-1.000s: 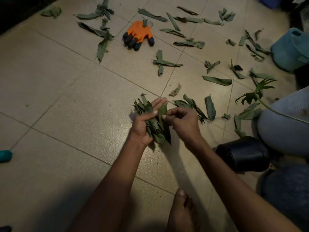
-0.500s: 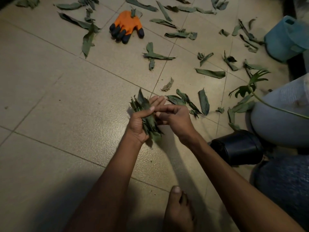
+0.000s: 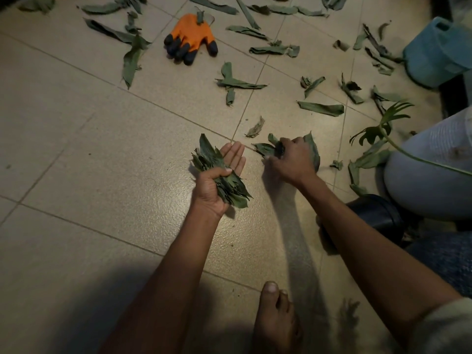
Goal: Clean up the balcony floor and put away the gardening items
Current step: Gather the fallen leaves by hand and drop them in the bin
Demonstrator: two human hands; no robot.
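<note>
A fat bundle of leaves (image 3: 219, 175) is being held in the left hand (image 3: 217, 185), thumb clamped over it, fingers mostly straight. A few more floor leaves (image 3: 268, 148) are being gripped by the right hand (image 3: 291, 159). Plenty's being left though: scattered leaves (image 3: 320, 108), the orange glove (image 3: 191, 37), a black pot (image 3: 375, 215). Barely halfway, probably.
</note>
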